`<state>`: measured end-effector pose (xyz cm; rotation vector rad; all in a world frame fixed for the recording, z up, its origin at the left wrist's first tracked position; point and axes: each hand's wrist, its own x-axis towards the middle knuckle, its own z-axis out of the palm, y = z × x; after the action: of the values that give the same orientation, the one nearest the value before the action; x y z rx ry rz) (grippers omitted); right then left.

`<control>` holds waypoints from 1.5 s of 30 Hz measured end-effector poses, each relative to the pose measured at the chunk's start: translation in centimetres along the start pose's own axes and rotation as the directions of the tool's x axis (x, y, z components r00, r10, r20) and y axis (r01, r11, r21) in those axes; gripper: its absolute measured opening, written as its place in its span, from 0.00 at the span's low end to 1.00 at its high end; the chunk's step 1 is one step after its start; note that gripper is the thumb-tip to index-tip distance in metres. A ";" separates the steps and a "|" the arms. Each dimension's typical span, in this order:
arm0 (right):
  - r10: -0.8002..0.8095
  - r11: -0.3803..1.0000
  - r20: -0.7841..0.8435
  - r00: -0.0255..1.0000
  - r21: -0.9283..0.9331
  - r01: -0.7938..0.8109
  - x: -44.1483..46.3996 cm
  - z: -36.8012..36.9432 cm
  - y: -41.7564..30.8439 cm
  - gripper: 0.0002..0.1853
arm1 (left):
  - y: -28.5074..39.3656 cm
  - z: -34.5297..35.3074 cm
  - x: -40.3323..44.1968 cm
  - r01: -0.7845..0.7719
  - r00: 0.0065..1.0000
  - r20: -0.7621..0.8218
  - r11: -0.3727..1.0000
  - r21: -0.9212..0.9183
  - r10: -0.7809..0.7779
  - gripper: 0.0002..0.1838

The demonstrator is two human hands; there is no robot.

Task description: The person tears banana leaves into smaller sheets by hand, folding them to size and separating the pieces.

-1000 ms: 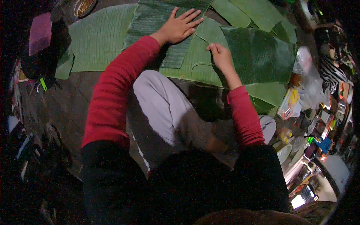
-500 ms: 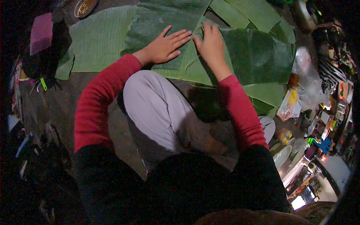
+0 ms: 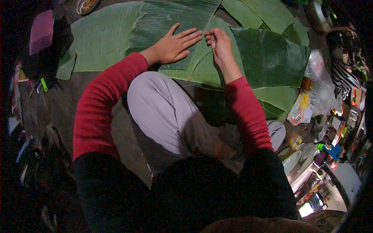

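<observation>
My left hand (image 3: 173,47) lies flat, fingers spread, on a dark green banana leaf piece (image 3: 171,17). Beside its fingertips, my right hand (image 3: 220,44) is closed in a pinch at that leaf's right edge. A thin strip of banana leaf (image 3: 200,61) curls down and left from the pinching fingers over a paler leaf (image 3: 210,75). What exactly sits between the fingertips is partly hidden. Another dark leaf piece (image 3: 272,58) overlaps the layers to the right of my right hand.
A pale leaf (image 3: 101,39) spreads to the left. An oval bowl of small brown bits (image 3: 86,6) stands at the top. On the right are plastic bags (image 3: 322,93), a printed packet (image 3: 298,108) and stacked dishes (image 3: 292,161). My bent knee (image 3: 151,93) is close to the leaves.
My right hand has turned and its fingers have curled into a pinch near the leaf edge. The thin strip now reaches up to it. My left hand stays flat, nearly in place.
</observation>
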<state>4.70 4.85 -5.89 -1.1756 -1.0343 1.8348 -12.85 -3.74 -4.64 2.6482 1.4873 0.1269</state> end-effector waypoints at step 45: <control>-0.237 0.872 -0.237 0.942 -0.479 0.099 -13.2 -13.9 -9.4 0.12 | -0.3 -0.7 0.1 -0.027 1.000 -0.004 0.999 -0.030 0.027 0.41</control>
<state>23.38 0.74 3.63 -1.5213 -1.3952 1.2586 -13.15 -3.46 -4.00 2.6460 1.4396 0.1545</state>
